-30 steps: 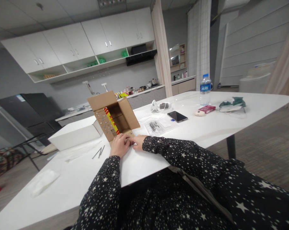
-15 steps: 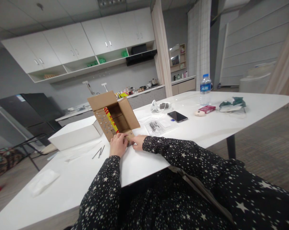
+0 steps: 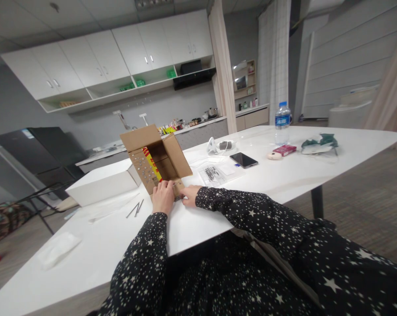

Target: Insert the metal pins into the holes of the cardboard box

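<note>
An open cardboard box [image 3: 175,153] with a strip of red and yellow tape stands tilted on the white table, its opening facing me. My left hand [image 3: 163,197] lies over its near lower edge, fingers curled onto the cardboard beside the tape. From the other side, my right hand [image 3: 189,195] grips the same near flap, its fingertips close to the left hand's. Small dark bits show at the flap between the hands, too small to name. Left of the box lie a few thin grey metal rods [image 3: 137,208].
Behind the left hand is a white box [image 3: 102,182]. A crumpled white wrapper [image 3: 60,250] lies near the left edge. To the right are a printed plastic bag [image 3: 214,174], a phone [image 3: 243,159], a dark red packet [image 3: 286,150], a water bottle [image 3: 282,125] and a green cloth item [image 3: 320,142].
My left hand has shifted slightly up and to the right along the box's near edge. The right hand and the box stay almost where they were.
</note>
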Motion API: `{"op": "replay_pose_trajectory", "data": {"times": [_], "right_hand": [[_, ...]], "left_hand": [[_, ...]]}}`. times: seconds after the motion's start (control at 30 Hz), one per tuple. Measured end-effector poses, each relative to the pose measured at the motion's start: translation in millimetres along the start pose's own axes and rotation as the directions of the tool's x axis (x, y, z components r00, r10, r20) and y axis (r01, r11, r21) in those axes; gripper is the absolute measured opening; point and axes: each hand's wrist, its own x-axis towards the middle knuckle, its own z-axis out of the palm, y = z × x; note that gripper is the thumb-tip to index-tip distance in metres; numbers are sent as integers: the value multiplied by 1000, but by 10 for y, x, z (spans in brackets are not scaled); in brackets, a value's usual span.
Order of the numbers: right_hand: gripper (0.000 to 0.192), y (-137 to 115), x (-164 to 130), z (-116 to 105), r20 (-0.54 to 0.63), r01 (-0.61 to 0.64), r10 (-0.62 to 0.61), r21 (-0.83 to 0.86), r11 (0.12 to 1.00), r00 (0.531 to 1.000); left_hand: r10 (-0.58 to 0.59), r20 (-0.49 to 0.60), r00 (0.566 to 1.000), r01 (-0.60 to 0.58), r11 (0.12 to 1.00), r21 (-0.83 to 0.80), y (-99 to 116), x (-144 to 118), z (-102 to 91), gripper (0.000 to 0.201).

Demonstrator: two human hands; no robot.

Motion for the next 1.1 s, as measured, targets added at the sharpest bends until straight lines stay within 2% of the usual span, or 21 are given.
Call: {"op": "replay_pose_trajectory", "data": {"times": [0.17, 0.5, 0.87, 1.1], "right_hand": [[35, -2, -24, -19, -5, 10, -10, 6, 1000, 1000], [31, -1, 9, 30, -23, -19, 19, -19, 1000, 1000], [33, 7, 1, -1, 3, 17, -17, -6, 1000, 1000], [31, 44, 32, 31, -2, 45, -45, 11, 999, 999]], "left_hand": [[-1, -30, 1000, 1, 1000, 18, 16, 8, -21, 33], [-75, -166, 983, 57, 992, -109, 30, 17, -35, 26], [-209, -101, 973, 189, 966, -178, 12, -8, -74, 26], [-247, -48, 968, 240, 963, -120, -12, -23, -52, 32]]}}
